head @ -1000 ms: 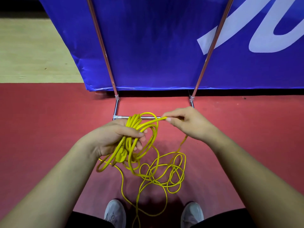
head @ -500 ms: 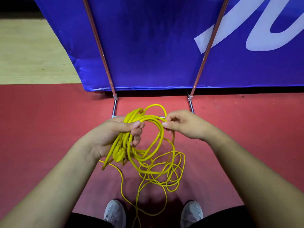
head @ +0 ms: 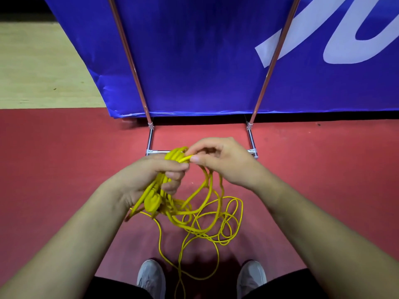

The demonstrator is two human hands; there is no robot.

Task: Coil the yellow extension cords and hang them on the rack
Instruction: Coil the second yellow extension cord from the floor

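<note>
The cord [head: 172, 212] hangs below the fingers [head: 172, 167] onto the floor [head: 64, 169]; the rack bar [head: 157, 151] lies just behind them, banner [head: 194, 61] beyond.

Sports hall: red court floor [head: 64, 169], wood strip [head: 38, 67], blue banner [head: 194, 50].

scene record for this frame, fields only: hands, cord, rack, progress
left hand: grips the coiled part of the yellow cord, plug end hanging below the palm
right hand: pinches a strand at the top of the coil
loose cord: tangled loops on the red floor, ahead of the shoes
rack: metal frame in front of the blue banner; no cord on the visible part
progress: partly coiled, not yet hung
</note>
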